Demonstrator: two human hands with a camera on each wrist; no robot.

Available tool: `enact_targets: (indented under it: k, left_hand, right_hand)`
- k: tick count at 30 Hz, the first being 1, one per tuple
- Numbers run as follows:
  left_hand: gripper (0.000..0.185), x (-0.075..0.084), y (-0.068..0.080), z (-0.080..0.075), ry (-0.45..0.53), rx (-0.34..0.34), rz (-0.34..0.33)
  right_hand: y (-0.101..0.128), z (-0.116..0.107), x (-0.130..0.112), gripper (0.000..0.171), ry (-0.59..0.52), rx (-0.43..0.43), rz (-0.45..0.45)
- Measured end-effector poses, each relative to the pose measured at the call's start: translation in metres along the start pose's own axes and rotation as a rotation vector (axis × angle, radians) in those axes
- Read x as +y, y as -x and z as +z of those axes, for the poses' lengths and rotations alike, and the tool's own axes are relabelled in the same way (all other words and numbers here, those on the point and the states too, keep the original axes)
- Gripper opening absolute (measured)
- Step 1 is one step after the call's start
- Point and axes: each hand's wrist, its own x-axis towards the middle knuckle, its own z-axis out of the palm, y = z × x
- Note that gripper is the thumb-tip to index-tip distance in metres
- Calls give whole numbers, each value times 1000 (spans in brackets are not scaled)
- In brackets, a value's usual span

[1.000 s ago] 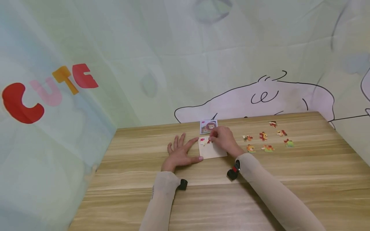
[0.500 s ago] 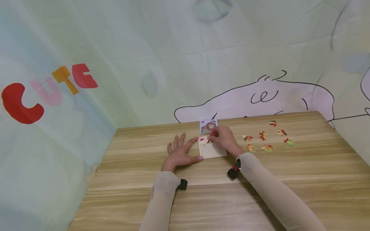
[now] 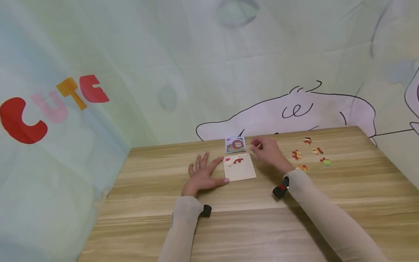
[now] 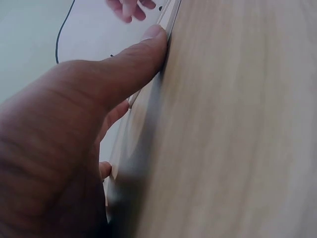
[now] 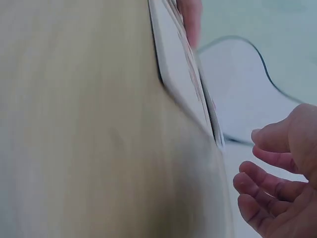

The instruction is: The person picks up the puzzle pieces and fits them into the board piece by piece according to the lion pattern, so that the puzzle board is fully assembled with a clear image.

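A square wooden puzzle board (image 3: 240, 172) lies on the table; pink and red jigsaw pieces (image 3: 238, 161) sit along its top left. My left hand (image 3: 202, 178) is spread flat beside it, with the thumb and index fingertip touching the board's left edge. In the left wrist view the thumb (image 4: 133, 62) presses at that edge. To the upper right of the board, my right hand (image 3: 271, 153) is above the table. Its fingers (image 5: 265, 181) are loosely bent, and no piece shows between them in the right wrist view.
Behind the board lies a picture card (image 3: 235, 145) with a lion. Several loose jigsaw pieces, including a red-orange piece (image 3: 296, 154) and a green-red piece (image 3: 325, 162), lie right of the right hand. A printed curtain (image 3: 183, 72) hangs behind the wooden table (image 3: 229, 225).
My right hand has let go of the red piece, which stays on the board, and has moved right, off the board. The left hand has stayed in place. The head view has shifted slightly.
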Motion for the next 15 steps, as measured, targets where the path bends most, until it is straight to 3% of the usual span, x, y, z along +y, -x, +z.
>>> enact_targets:
  k: [10,15]
  left_hand:
    - [90,2,0,1,4,0,-1]
    - [89,5,-1,1,-1,4,4]
  right_hand:
    - [14,-61,37,41,17,-25,129]
    - [25,-87,57,44,44,-16,145]
